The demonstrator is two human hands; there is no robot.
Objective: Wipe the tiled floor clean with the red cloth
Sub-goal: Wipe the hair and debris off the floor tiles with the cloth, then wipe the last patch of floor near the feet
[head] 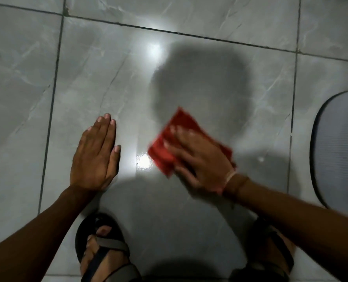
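Red and folded, the cloth (181, 137) lies flat on the tiled floor (209, 23), on the big grey tile in front of me, pinned under my right hand (201, 159), whose spread fingers press down on it rather than curl around it. That hand and the cloth are blurred, so I judge the wipe is in mid-stroke. My left hand (95, 153) is well apart to the left, laid open and flat on the same tile, gripping nothing (a brace, I would say). Below, my sandalled feet (103, 247) straddle the spot. At the right edge a grey mat (340, 147) lies on the next tile.

How much is done I cannot tell: glare and my own shadow hide any streaks. The neighbouring tiles show no cloth marks, so I reckon most of the floor is left.
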